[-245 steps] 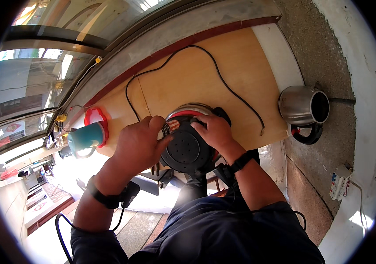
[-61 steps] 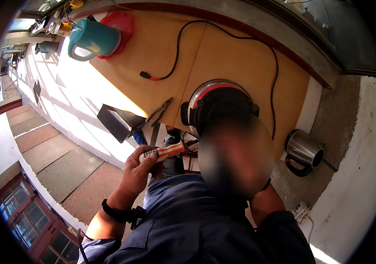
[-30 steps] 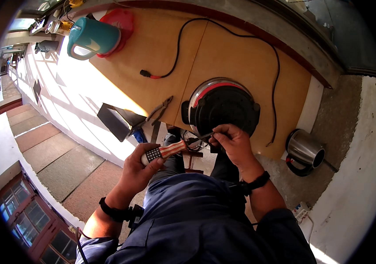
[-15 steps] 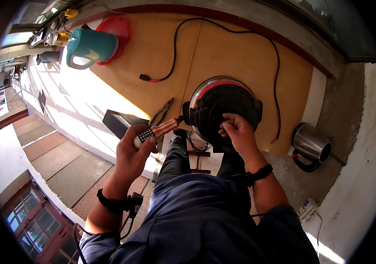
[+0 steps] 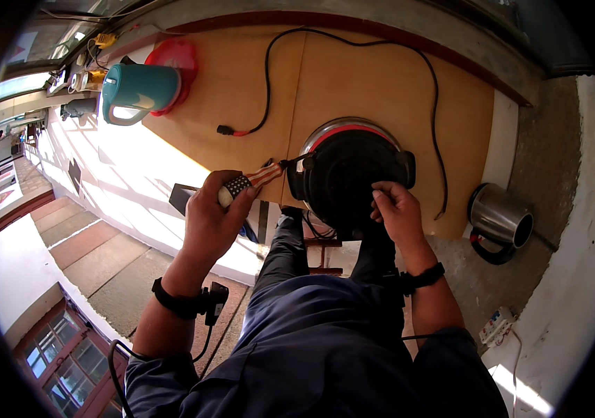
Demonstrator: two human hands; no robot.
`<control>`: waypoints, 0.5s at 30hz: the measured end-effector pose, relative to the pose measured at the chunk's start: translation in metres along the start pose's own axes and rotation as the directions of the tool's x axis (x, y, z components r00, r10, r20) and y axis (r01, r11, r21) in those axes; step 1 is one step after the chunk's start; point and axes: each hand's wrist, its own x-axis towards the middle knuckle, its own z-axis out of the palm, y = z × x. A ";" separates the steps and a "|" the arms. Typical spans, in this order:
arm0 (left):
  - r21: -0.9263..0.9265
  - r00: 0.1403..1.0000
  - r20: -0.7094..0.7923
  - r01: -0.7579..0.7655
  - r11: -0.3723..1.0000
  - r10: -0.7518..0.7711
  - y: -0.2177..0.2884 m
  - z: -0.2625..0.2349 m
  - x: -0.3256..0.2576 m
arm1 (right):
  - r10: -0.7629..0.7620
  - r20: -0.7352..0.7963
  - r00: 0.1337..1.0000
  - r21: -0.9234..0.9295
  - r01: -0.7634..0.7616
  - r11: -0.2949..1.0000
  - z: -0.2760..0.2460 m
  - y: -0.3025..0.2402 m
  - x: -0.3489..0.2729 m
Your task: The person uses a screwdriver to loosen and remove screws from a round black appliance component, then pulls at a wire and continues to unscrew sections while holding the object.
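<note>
Now left hand (image 5: 215,216) drives screwdriver (image 5: 250,182) into cooker (image 5: 350,174).

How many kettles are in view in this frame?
2. A teal kettle lies on its side at the board's far left corner; a steel kettle sits off the board on the right. Others may be hidden.

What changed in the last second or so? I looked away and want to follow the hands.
The left hand carried the screwdriver up from the lap to the left side of the round black appliance. The right hand left the screwdriver's tip and now rests on the appliance's right edge. The appliance, black cord, teal kettle and steel kettle stayed in place.
</note>
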 end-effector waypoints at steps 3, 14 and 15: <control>0.022 1.000 0.010 0.001 1.000 -0.001 0.004 0.001 0.002 | -0.002 0.009 1.000 0.030 0.002 1.000 0.000 0.002 0.000; 0.081 0.998 0.006 -0.062 0.995 0.062 0.006 0.003 0.005 | -0.012 0.023 1.000 0.048 0.011 0.999 0.000 0.005 0.001; 0.081 0.997 0.003 -0.076 0.994 0.076 0.006 0.003 0.005 | -0.013 0.024 1.000 0.047 0.012 0.999 0.000 0.006 0.001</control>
